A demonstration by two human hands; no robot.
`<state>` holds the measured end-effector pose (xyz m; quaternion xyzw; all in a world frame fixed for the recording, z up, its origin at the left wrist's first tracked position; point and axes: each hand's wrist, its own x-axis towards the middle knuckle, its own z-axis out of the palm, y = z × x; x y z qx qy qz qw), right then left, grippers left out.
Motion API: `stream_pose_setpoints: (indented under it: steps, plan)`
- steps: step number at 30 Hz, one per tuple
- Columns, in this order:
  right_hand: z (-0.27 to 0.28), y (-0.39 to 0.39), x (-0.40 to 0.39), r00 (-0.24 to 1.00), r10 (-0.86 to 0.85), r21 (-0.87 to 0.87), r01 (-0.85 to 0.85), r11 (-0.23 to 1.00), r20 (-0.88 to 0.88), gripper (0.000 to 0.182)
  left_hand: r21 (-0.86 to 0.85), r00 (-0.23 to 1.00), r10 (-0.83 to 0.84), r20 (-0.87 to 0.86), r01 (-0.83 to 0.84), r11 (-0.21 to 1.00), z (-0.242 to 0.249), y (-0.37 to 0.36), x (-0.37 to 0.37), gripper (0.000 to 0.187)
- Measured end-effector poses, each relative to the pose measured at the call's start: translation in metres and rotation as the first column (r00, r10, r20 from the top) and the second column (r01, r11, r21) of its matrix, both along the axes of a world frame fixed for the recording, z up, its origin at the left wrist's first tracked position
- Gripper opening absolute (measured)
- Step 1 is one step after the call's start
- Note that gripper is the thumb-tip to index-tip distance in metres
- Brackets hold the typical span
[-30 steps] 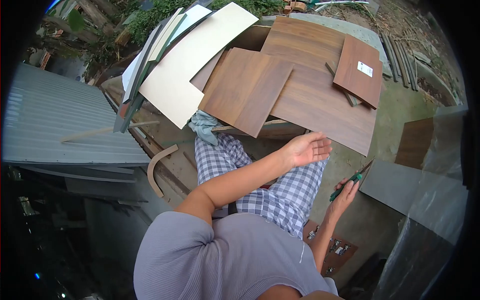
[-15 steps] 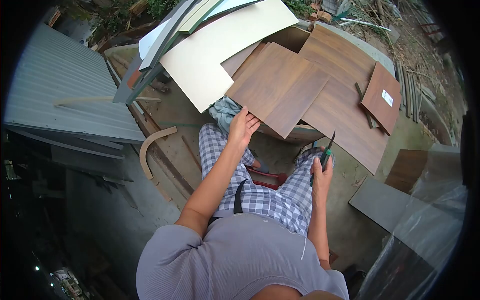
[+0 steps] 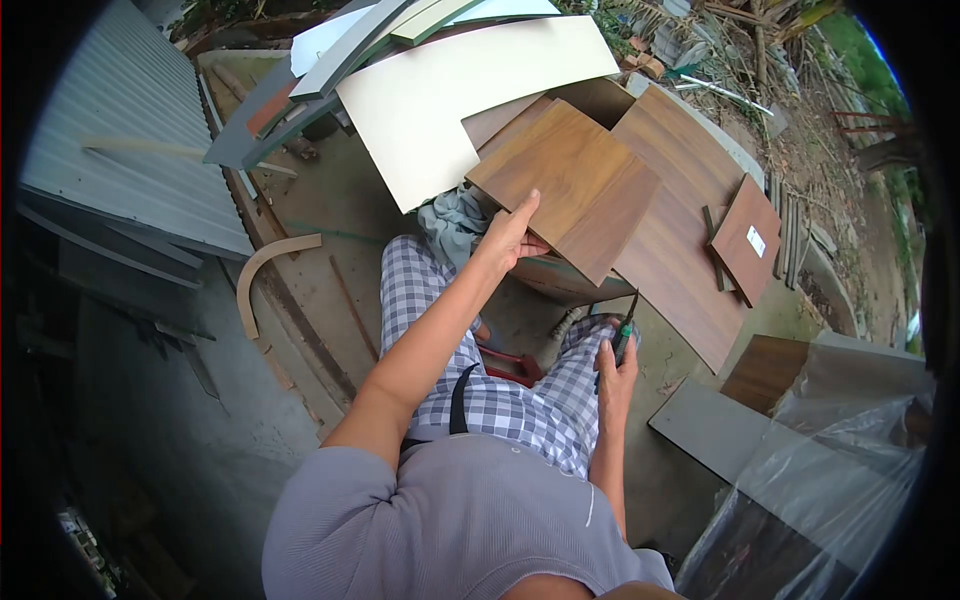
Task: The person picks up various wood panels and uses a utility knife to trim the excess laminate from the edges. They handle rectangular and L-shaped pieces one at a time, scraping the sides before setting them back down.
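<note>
My left hand (image 3: pixel 515 238) grips the near edge of a brown wood-grain board (image 3: pixel 570 180), thumb on top and fingers underneath. This board lies over other panels and looks slightly raised at my side. In my right hand (image 3: pixel 616 370) is a slim pointed tool (image 3: pixel 624 335) with a green and black handle, its dark tip pointing up and away from me. The kind of tool is not clear. A crumpled grey-blue cloth (image 3: pixel 452 222) sits beside my left hand. The tool's tip is near a larger wood-grain panel (image 3: pixel 690 240).
A cream cut-out panel (image 3: pixel 410 110) and grey strips (image 3: pixel 350 55) are stacked at the far left. A smaller board with a white label (image 3: pixel 745 240) rests on the right. Clear plastic sheeting (image 3: pixel 830 440) covers panels at lower right. A curved wooden strip (image 3: pixel 247 285) lies left.
My left thumb has closed over the board's edge, and the board has tilted and shifted slightly. My right hand still holds the pointed tool. The view has turned a little.
</note>
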<state>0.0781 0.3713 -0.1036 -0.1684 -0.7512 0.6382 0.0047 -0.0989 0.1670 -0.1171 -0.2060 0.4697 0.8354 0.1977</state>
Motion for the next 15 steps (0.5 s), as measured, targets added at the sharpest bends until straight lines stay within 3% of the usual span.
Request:
stream_pose_setpoints:
  steps: [1,3,4,6,7,8,10,11,14,15]
  plan:
    - [0.0,0.003,0.002,1.0,-0.029,0.025,0.029,0.999,-0.011,0.04,0.011,1.0,0.001,-0.004,0.0,1.0,0.001,0.007,-0.001,0.061]
    - [0.001,0.013,0.005,0.999,-0.038,0.085,0.038,0.996,-0.002,0.045,0.072,0.929,0.282,-0.239,-0.272,0.96,0.007,0.021,-0.002,0.056]
    - [0.013,0.012,0.003,0.999,-0.04,0.091,0.041,0.995,-0.009,0.045,0.079,0.928,0.281,-0.244,-0.27,0.96,0.01,0.022,-0.001,0.056]
    - [0.039,0.013,0.002,0.982,-0.177,0.116,0.184,0.976,-0.066,0.054,-0.115,0.843,0.191,-0.502,-0.284,0.952,0.018,0.023,0.003,0.045]
    - [0.025,0.037,0.001,0.971,-0.122,0.218,0.166,0.962,-0.205,0.064,-0.234,0.826,0.12,-0.551,-0.291,0.928,0.041,0.02,0.012,0.039]
    - [0.039,0.044,-0.004,0.968,-0.128,0.219,0.175,0.96,-0.214,0.064,-0.229,0.822,0.116,-0.558,-0.286,0.93,0.064,0.014,0.021,0.039]
    - [0.094,0.046,-0.008,0.984,-0.107,0.378,0.152,0.913,-0.139,0.059,-0.476,0.821,-0.154,-0.551,-0.158,0.865,0.098,0.004,0.04,0.038]
    - [0.113,0.047,-0.011,0.982,-0.127,0.375,0.172,0.911,-0.142,0.059,-0.476,0.752,-0.141,-0.644,-0.251,0.843,0.101,0.007,0.048,0.035]
    - [0.175,0.042,-0.022,0.946,0.169,0.607,0.036,0.794,-0.277,0.047,-0.531,0.701,-0.226,-0.676,-0.251,0.81,0.117,0.012,0.074,0.034]
    - [0.193,0.036,-0.023,0.921,0.279,0.692,-0.014,0.722,-0.272,0.05,-0.523,0.67,-0.254,-0.698,-0.234,0.82,0.116,0.013,0.079,0.028]
